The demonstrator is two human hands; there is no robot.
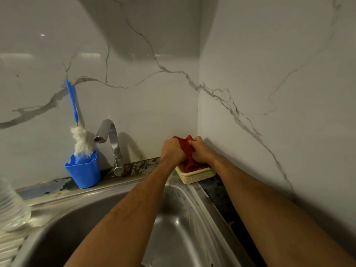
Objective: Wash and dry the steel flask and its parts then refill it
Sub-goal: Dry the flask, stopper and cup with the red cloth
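Both hands are up in the back right corner, over the cream plastic basket (196, 177) on the tabletop beside the sink (107, 224). The left hand (172, 150) and right hand (201, 149) each have their fingers curled tight into the same red cloth (185, 149), bunching it between them, so both are fully closed on fabric. The cloth hangs from the hands down into the basket, long axis roughly vertical. The steel flask itself I can't spot anywhere; if a part is wrapped inside the cloth, it's hidden. Neither hand is clearly nearer, they're side by side on it. Looks like the drying stage to me. Tap (110, 135) and blue bottle brush (74, 105) sit well off to the left.
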